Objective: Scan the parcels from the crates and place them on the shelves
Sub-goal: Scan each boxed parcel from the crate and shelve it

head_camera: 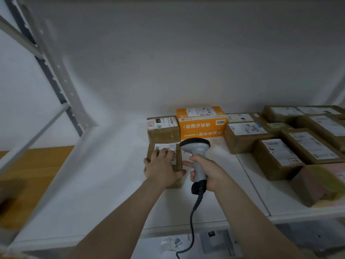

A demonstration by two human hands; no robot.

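A small brown cardboard parcel [178, 156] with a white label stands on the white shelf [104, 184]. My left hand [161, 168] lies on top of it, fingers spread over the label and thumb wrapped round its near right corner. Just to its right, my right hand [205, 173] grips the handle of a grey barcode scanner [196, 146]; the scanner's dark head is above the hand and its coiled black cable hangs down below the shelf edge.
Behind the held parcel stand another brown box [163, 128] and an orange box [202, 122]. Several labelled brown boxes [280, 157] fill the shelf's right side. A grey shelf upright [61, 86] rises at left. A lower shelf holds white packets [177, 243].
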